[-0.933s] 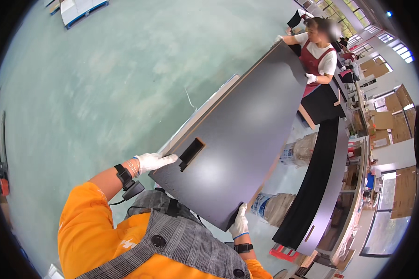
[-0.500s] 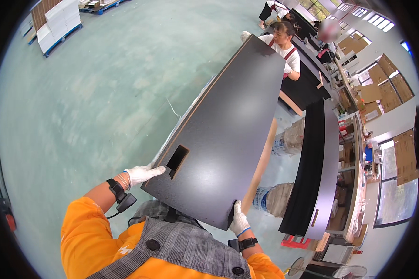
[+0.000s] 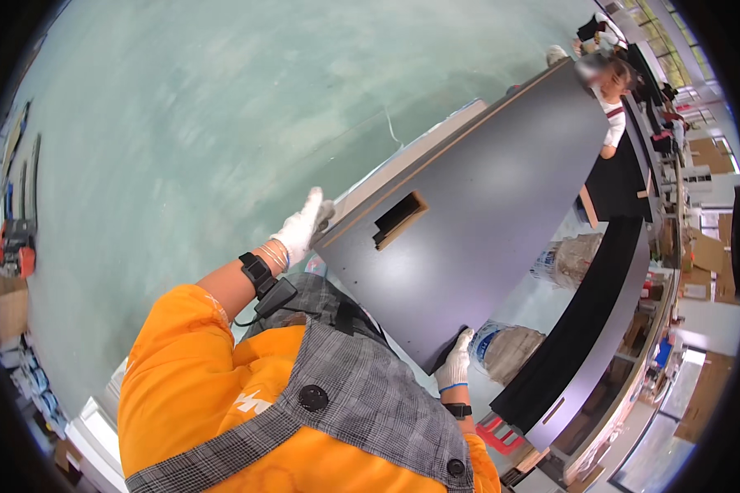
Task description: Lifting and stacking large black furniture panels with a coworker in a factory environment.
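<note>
A large dark grey panel (image 3: 477, 222) with a rectangular cutout near its near left corner stretches away from me. My left hand (image 3: 302, 226), in a white knit glove, is at the panel's near left edge with its fingers stretched out. Whether its fingertips touch the edge is hard to tell. The gloved right hand (image 3: 455, 361) is closed on the near right corner, where a black patch shows beside the fingers. At the far end a co-worker (image 3: 612, 103) in a white top has hands at the panel. A pale board (image 3: 444, 135) shows along the panel's left side.
Right of the panel stand wrapped cylindrical drums (image 3: 510, 349) and a long black-covered board (image 3: 580, 308). A red stool (image 3: 499, 434) sits below that board. A cluttered workbench (image 3: 625, 394) runs along the right wall. Tools (image 3: 16, 246) lie at the far left.
My view has turned, so the panel appears farther right. My left hand has moved off the panel's top face to beside its edge; the right hand remains at the near corner.
</note>
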Action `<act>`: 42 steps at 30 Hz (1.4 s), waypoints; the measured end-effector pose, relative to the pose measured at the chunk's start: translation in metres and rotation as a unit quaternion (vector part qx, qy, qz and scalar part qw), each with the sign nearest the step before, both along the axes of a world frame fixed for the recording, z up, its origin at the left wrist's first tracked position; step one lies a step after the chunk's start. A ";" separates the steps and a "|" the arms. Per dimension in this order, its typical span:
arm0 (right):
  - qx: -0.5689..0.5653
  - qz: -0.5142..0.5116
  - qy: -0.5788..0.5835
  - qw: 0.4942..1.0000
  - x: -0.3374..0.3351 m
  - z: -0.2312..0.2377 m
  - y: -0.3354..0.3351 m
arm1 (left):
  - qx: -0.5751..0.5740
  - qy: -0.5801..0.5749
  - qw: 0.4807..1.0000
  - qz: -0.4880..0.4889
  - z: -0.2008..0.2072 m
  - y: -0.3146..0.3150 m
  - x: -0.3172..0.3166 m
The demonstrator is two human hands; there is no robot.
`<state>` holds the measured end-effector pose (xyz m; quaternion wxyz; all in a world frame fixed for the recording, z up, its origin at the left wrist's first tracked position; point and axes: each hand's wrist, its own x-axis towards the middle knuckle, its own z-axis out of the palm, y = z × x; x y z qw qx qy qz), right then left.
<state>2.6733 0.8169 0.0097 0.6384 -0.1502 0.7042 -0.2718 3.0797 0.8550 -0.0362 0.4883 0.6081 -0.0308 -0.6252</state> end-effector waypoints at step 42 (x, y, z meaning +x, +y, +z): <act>0.004 0.077 0.126 0.989 -0.019 -0.017 -0.004 | -0.020 0.240 0.825 0.512 -0.014 0.000 -0.079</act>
